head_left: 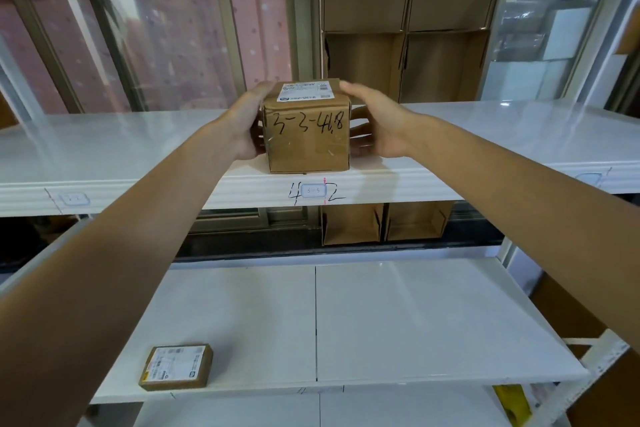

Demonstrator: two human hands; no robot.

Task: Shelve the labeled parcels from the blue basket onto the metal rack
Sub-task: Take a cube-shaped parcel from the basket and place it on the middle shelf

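Observation:
A brown cardboard parcel [306, 135] with a white shipping label on top and "3-3-41,8" handwritten on its front stands at the front edge of the upper white rack shelf [104, 149]. My left hand [247, 125] grips its left side, thumb up by the top corner. My right hand [375, 121] holds its right side, fingers curled round behind it. A small flat labeled parcel [176, 367] lies at the front left of the lower shelf [415, 322]. The blue basket is out of view.
A shelf tag reading "3-3" [314, 190] sits on the upper shelf's front lip, between handwritten marks. Open empty cardboard boxes [405, 28] stand behind the rack against the window. Something yellow [512, 404] shows low at the right.

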